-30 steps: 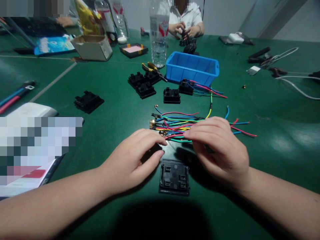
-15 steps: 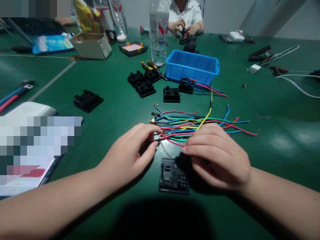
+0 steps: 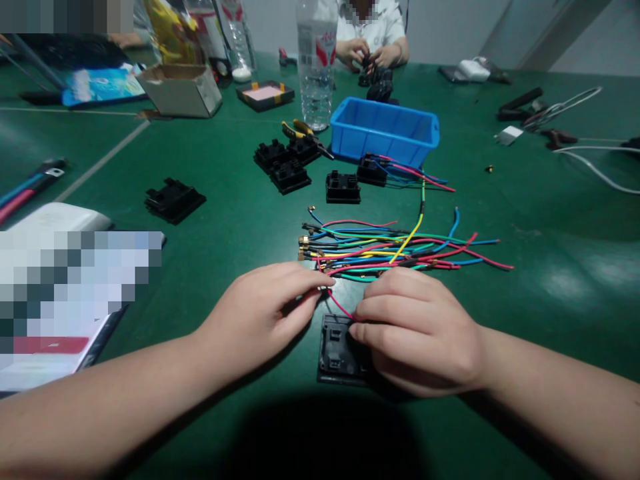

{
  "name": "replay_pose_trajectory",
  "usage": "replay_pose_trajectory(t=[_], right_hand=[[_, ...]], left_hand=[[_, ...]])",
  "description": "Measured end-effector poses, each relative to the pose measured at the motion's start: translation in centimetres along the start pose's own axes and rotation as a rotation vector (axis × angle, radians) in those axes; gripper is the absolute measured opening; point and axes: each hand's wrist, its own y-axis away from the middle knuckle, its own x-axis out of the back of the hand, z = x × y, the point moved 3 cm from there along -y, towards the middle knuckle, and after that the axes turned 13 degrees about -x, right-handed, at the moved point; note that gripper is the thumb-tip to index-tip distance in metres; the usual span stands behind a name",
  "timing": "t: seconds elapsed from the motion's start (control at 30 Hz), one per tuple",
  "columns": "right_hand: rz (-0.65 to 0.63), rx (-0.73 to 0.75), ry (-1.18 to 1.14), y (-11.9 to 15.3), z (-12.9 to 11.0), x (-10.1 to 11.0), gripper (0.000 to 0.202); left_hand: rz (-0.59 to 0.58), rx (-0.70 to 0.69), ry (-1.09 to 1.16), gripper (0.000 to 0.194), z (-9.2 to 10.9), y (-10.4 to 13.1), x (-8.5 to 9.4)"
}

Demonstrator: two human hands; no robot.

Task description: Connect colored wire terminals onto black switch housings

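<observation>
A thin red wire (image 3: 341, 305) runs between my two hands. My left hand (image 3: 270, 300) pinches one end of it between thumb and forefinger; that end is mostly hidden. My right hand (image 3: 425, 327) holds the wire at its other side, fingers curled together. Beneath my right fingers lies a black plastic panel (image 3: 333, 350) with small square sockets, its right side covered by the hand. Just beyond my hands, a bundle of red, blue, yellow and green wires (image 3: 370, 253) lies on the table, with brass-coloured terminals at the left ends.
Several black housings (image 3: 290, 177) and yellow-handled pliers (image 3: 320, 143) lie near a blue bin (image 3: 385, 130) and a plastic bottle (image 3: 317, 80). A phone (image 3: 100, 287) is at left. Across the green table (image 3: 225, 173), a person (image 3: 373, 33) handles a dark object.
Both hands have come nearer to me with the red wire. My right hand has moved left and now covers part of the black panel.
</observation>
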Motion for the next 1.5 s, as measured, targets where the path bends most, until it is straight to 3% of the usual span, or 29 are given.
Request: replay_pose_trajectory(t=[0.4,0.57,0.87,1.23,1.5], right_hand=[[-0.063,0.013,-0.032,-0.1,-0.1,0.0,0.025],[-0.015,0.020,-0.106,-0.2,0.0,0.1,0.022],[0.053,-0.210,-0.043,-0.3,0.9,0.3,0.029],[0.078,-0.167,-0.110,-0.2,0.9,0.3,0.030],[0.215,-0.246,-0.153,0.1,1.0,0.9,0.042]], left_hand=[[0.042,-0.104,0.026,0.023,0.4,0.1,0.1],[0.088,-0.142,0.055,0.022,0.6,0.2,0.5],[0.083,-0.271,0.092,0.023,1.0,0.4,0.6],[0.080,-0.347,0.165,0.031,1.1,0.6,0.6],[0.053,-0.308,0.178,0.027,1.0,0.4,0.2]])
